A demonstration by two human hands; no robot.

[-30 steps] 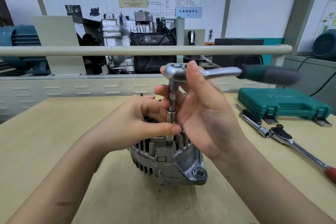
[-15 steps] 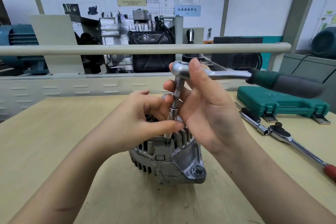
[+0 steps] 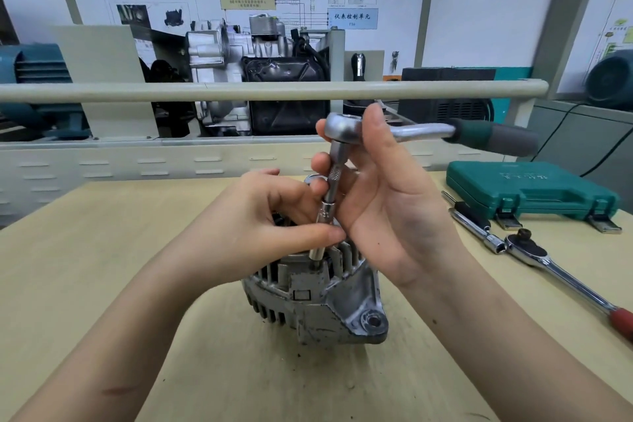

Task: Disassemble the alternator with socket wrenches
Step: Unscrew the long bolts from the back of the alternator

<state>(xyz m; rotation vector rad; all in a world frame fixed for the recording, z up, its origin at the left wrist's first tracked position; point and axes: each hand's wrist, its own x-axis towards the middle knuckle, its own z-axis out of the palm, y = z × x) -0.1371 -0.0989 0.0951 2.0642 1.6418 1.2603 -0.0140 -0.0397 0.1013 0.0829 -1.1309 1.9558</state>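
I see the alternator (image 3: 317,298) standing on the wooden counter (image 3: 102,250) at the centre of the frame, a little below the middle. My left hand (image 3: 260,226) comes in from the lower left, its fingers (image 3: 308,236) curled and pinching the socket (image 3: 318,252) at the low end of the extension bar (image 3: 330,188), just above the alternator's top. My right hand (image 3: 387,202) reaches in from the lower right with its thumb (image 3: 371,134) across the head of the ratchet wrench (image 3: 346,127) and its other fingers wrapped behind the bar. The wrench's green and grey handle (image 3: 496,137) sticks out toward the right. At the right edge lie a green tool case (image 3: 527,188), closed, and in front of it a second ratchet (image 3: 561,271) with a red grip.
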